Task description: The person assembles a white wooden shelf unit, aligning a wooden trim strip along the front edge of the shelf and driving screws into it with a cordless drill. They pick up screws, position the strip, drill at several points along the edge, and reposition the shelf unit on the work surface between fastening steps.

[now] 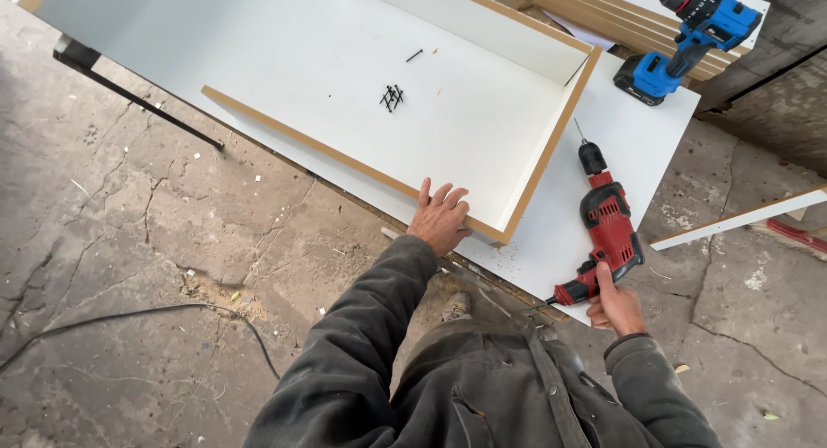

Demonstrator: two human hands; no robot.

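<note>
1. The left hand (441,217) lies flat, fingers spread, on the near wall of the white box (465,121), close to its corner at 5 o'clock; it presses rather than grips.
2. The right hand (617,303) is closed round the handle of the red drill (608,228), which lies on the white board (637,138); its bit points to 12 o'clock, just beside the box's end wall.
3. Black screws (392,96) lie loose inside the box at 11 o'clock of the left hand; a blue drill (689,34) rests at 1 o'clock.
4. Judged step: bracing the corner, drill not yet raised; lifting it calls for a steady box.
</note>
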